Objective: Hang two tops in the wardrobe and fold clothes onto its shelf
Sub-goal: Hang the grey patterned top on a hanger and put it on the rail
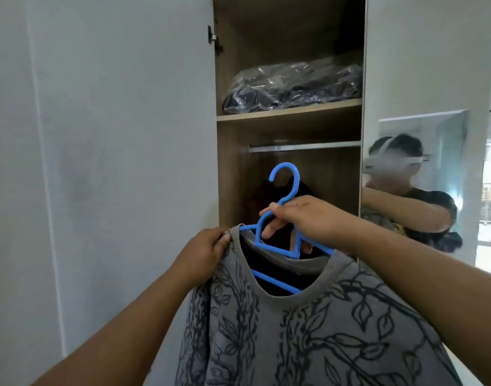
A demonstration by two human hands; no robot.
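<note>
A grey top (pixel 308 330) with a dark leaf print hangs on a blue plastic hanger (pixel 287 185) in front of the open wardrobe. My right hand (pixel 303 218) grips the hanger just below its hook. My left hand (pixel 205 254) pinches the top's left shoulder at the collar. The hanger's hook points up, well below the metal rail (pixel 305 147). A dark garment (pixel 269 190) shows inside the wardrobe behind the hanger, mostly hidden.
A wooden shelf (pixel 289 110) above the rail carries dark clothes in a clear plastic bag (pixel 291 84). The white wardrobe door (pixel 121 135) stands open at left. A mirror (pixel 422 176) on the right door reflects a person.
</note>
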